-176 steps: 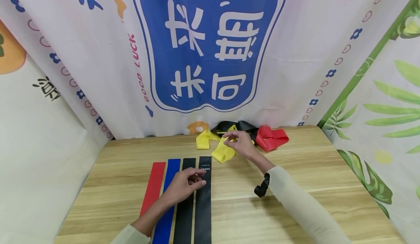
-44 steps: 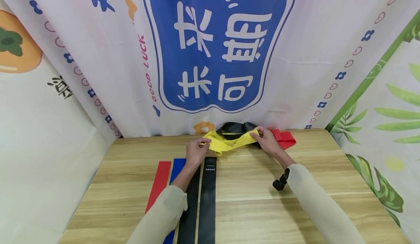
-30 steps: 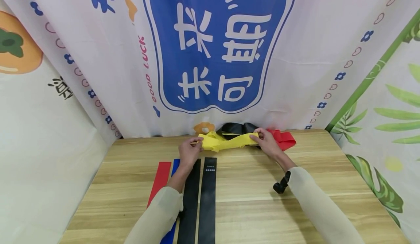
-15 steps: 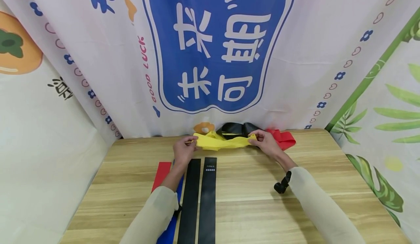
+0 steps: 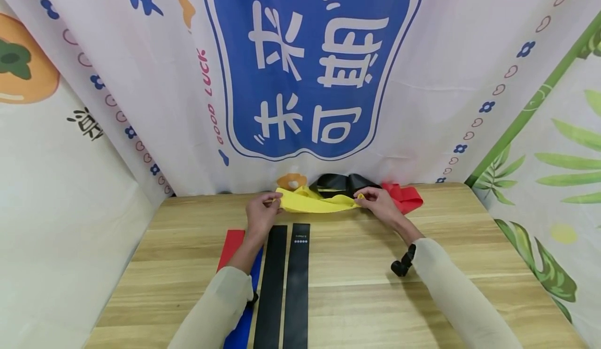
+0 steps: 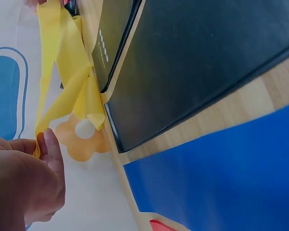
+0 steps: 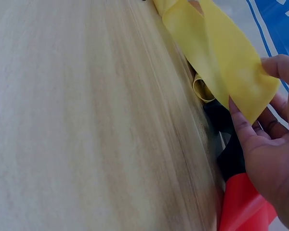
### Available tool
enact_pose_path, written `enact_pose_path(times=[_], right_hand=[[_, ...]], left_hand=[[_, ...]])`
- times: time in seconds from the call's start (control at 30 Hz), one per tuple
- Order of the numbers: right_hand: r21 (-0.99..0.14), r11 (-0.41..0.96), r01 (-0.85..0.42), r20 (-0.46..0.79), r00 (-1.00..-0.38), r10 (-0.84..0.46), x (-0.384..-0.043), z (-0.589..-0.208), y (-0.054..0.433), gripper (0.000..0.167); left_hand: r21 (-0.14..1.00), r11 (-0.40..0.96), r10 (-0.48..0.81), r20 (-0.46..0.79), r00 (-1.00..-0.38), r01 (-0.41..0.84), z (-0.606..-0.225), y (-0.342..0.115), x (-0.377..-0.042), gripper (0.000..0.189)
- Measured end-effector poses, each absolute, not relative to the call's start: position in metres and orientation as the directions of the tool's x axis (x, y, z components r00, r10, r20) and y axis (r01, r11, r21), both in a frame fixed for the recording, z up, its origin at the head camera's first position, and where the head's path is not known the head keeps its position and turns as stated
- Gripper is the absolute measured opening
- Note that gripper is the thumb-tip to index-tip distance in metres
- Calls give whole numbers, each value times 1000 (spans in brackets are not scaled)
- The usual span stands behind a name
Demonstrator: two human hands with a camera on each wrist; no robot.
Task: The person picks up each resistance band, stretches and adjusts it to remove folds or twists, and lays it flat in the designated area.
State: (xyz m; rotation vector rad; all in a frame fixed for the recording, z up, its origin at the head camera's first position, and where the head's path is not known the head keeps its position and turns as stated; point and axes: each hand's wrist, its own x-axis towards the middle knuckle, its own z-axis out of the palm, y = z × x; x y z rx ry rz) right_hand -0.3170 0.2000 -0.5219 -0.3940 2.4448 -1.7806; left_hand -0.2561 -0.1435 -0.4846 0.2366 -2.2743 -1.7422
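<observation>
A yellow resistance band spans between both hands at the back of the table. My left hand pinches its left end between thumb and fingers, as the left wrist view also shows. At the other end my right hand grips the band; in the right wrist view the thumb and fingers lie on either side of the yellow strip. More yellow loops hang behind it. A black band and a crumpled red band lie bunched against the curtain.
Flat bands lie side by side on the wooden table: red, blue, black and a black one with white dots. My left forearm crosses over the red and blue ones. A printed curtain stands at the back edge.
Earlier both hands were apart, the left over the flat bands; now both hold the yellow band. Lately my left hand has shifted left, drawing it out straighter; the right has barely moved.
</observation>
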Motion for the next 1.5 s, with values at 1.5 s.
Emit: enact_pose_path(times=[1.5], right_hand=[[-993, 109, 42, -52, -995, -89, -309, -512, 190, 22]], left_hand=[[942, 327, -286, 177, -942, 78, -490, -158, -252, 19]])
